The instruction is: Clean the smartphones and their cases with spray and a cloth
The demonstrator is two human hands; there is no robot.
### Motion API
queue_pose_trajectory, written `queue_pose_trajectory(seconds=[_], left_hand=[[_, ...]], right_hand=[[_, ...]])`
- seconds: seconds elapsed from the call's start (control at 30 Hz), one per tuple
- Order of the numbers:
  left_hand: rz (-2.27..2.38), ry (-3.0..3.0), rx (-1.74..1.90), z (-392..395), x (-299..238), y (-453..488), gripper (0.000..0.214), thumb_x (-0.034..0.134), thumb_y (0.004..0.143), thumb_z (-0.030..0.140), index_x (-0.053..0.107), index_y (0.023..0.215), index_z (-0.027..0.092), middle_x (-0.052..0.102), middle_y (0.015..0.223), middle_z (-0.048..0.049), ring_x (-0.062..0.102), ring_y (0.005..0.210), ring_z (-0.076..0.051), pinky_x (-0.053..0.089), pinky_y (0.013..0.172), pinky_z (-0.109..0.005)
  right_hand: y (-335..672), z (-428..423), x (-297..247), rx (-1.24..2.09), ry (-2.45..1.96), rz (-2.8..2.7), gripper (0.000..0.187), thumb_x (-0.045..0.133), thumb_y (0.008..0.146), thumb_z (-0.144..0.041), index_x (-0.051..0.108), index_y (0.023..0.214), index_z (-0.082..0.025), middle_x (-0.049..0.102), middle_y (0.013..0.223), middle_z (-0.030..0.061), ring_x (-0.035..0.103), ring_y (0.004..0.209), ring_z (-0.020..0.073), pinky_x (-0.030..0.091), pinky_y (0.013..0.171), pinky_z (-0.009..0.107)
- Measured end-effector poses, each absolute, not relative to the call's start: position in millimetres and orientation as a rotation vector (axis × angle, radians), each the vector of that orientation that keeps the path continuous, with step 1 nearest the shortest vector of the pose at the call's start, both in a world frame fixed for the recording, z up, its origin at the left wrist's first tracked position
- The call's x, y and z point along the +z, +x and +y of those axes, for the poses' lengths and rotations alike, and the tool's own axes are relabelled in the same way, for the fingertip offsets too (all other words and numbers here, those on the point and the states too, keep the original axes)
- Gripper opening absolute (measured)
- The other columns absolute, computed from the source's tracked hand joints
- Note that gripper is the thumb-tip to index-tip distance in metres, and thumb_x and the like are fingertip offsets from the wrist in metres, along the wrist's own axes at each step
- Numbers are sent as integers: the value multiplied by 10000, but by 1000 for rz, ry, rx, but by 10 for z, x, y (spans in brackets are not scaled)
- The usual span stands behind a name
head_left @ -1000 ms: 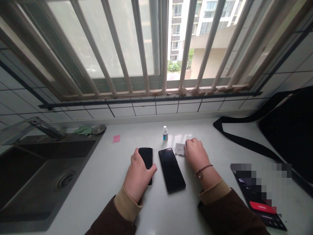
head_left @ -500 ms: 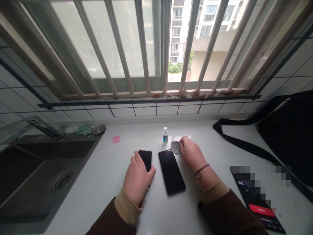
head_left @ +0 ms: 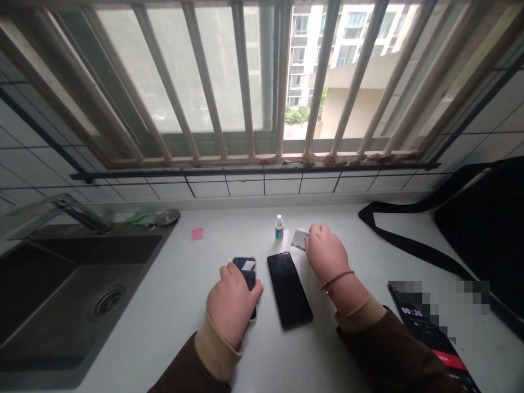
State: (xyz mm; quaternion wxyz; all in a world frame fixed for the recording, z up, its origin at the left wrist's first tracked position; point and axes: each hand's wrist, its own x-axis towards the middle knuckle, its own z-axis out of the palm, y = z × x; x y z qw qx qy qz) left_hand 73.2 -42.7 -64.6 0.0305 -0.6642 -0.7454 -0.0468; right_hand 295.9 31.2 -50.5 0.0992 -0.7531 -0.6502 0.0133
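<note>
My left hand is closed around the sides of a smartphone low over the counter, its palm covering much of the lower part. A pale reflection shows on that phone's dark screen. A second, larger black smartphone lies face up on the counter between my hands. My right hand pinches the edge of a small grey cloth above and to the right of the larger phone. Just left of the cloth stands a small white dropper bottle with a blue label.
A pink sticky note lies on the white counter. To the left is a dark sink with a faucet. A black bag strap and a partly blurred phone lie at the right. A barred window stands behind.
My right hand has shifted the grey cloth slightly up and right, and it looks lighter. A pale reflection now shows on the phone in my left hand. The view has shifted a little.
</note>
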Motion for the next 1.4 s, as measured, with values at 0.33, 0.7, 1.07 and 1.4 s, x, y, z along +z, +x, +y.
queue_pose_trajectory(seconds=[0.33, 0.7, 1.07, 1.4], left_hand=[[-2203, -2044, -213, -445, -776, 722, 445, 652, 891, 493, 632, 1043, 75, 627, 980, -158, 648, 935, -340, 507, 873, -425], [-2245, -2053, -201, -451, -785, 756, 469, 636, 905, 518, 624, 1061, 76, 594, 1007, -146, 661, 896, -324, 519, 809, -403], [-2244, -2049, -129, -485, -672, 728, 717, 595, 952, 639, 598, 1316, 21, 605, 1079, -167, 623, 999, -339, 508, 801, -433], [-2220, -2090, -164, -482, -661, 717, 600, 555, 1003, 576, 598, 1345, 86, 603, 1098, -146, 610, 1010, -311, 492, 818, -401]], right_hand=[[2152, -474, -654, 217, -2215, -2116, 716, 677, 962, -494, 460, 1545, -139, 600, 1279, 230, 639, 1068, 355, 567, 784, 425], [2086, -428, -535, 270, -2357, -2118, 691, 619, 994, -546, 542, 1416, -5, 628, 1203, 292, 716, 917, 323, 578, 726, 386], [3418, 668, -661, 5, -2110, -2078, 193, 576, 975, -116, 739, 1069, -159, 722, 1070, 166, 711, 920, 259, 474, 768, 320], [3274, 728, -442, -35, -1814, -1913, 207, 600, 1012, -278, 723, 1124, -157, 766, 1040, 99, 713, 898, 209, 519, 836, 302]])
